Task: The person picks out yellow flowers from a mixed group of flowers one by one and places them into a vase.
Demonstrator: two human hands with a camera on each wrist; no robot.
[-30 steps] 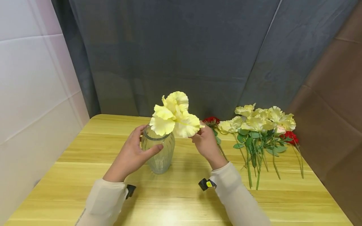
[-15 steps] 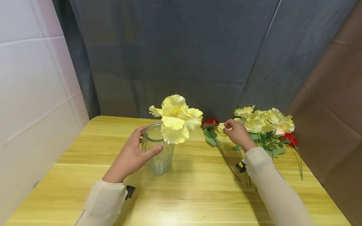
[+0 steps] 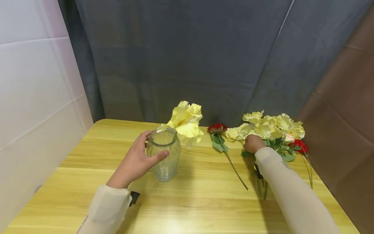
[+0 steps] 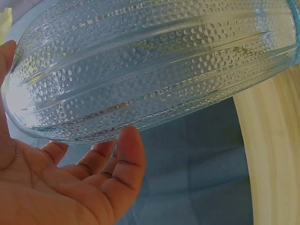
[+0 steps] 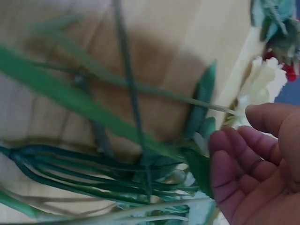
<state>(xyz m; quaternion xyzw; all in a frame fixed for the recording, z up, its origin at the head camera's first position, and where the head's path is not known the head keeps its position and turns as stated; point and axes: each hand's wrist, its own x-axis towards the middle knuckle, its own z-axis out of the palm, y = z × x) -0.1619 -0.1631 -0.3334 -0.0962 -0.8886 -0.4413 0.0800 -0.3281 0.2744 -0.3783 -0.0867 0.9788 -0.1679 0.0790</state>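
Note:
My left hand (image 3: pixel 138 161) holds the clear glass vase (image 3: pixel 167 162) near its neck, thumb in front and fingers behind. In the left wrist view the ribbed, bumpy vase (image 4: pixel 154 70) fills the upper part. A yellow flower (image 3: pixel 187 122) leans over the vase's back right rim; I cannot make out its stem. My right hand (image 3: pixel 253 143) is among the flowers lying at the right. In the right wrist view its thumb and half-bent fingers stand apart, close to the thin pale stem (image 5: pixel 173 96) of a yellow flower (image 5: pixel 260 86). No firm hold shows.
A red flower (image 3: pixel 217 128) with a long stem lies between vase and pile. Several yellow flowers (image 3: pixel 264 125) and another red flower (image 3: pixel 300 145) lie at the right on the wooden table (image 3: pixel 96 201). A dark curtain (image 3: pixel 175 58) hangs behind.
My right hand has left the yellow flower at the vase and moved right to the pile. That flower has turned and sunk toward the back right. My left hand stays on the vase.

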